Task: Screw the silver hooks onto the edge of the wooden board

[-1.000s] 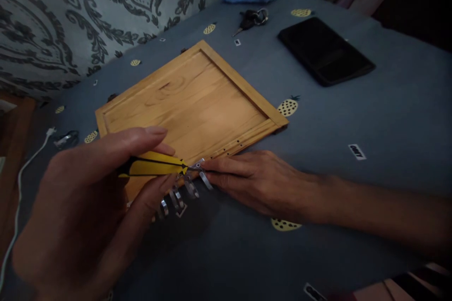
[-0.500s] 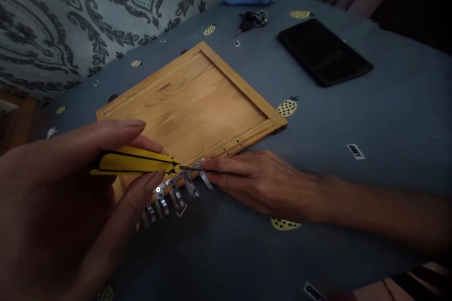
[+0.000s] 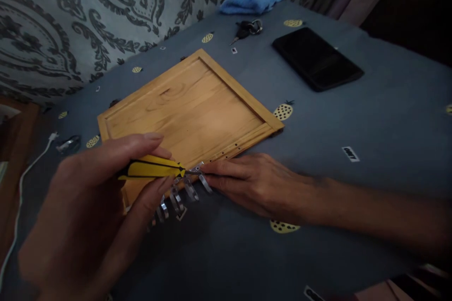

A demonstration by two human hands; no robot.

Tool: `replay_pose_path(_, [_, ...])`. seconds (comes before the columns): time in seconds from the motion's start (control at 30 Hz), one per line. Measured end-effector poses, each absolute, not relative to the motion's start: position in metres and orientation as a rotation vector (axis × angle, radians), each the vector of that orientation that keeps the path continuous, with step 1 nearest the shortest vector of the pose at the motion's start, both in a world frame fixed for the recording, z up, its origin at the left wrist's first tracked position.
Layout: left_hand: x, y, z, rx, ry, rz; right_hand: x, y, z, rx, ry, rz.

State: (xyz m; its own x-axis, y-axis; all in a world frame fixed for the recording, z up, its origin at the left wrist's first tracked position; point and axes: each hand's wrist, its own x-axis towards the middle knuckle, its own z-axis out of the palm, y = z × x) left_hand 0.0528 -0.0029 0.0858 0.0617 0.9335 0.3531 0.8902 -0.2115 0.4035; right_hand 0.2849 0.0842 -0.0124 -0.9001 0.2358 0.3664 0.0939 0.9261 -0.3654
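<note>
My left hand is closed around the yellow and black handle of a screwdriver. Its shaft points right, and the tip meets the silver metal hook at the end of a row. Thumb and fingers of my right hand pinch this end hook from the other side; the exact contact is partly hidden. Several more curved metal hooks line the near edge of a framed wooden panel, which lies flat. Small dark holes dot that edge beyond my right fingertips.
A black tablet or phone lies at the back right. Keys and a blue cloth are near the wall. A white cable and a clear plastic-looking item are at left. Pineapple-print cloth covers the surface.
My left hand and the screwdriver have shifted slightly right, so the handle is closer to the end hook. My right hand stays in place at the hook. The view has tilted slightly.
</note>
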Motion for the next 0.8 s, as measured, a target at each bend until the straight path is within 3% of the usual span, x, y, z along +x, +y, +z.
replay_pose_path(0.23, [0.058,-0.005,0.083,2.16,2.03,0.871,0.286,0.085,-0.01,-0.212,-2.656,0.47])
replay_pose_path(0.63, [0.064,-0.002,0.085,2.286,1.751,0.957,0.286,0.086,-0.009,-0.201,-2.676,0.478])
replay_pose_path(0.8, [0.065,-0.003,0.081,2.106,1.913,1.041,0.285,0.086,-0.012,-0.203,-2.675,0.468])
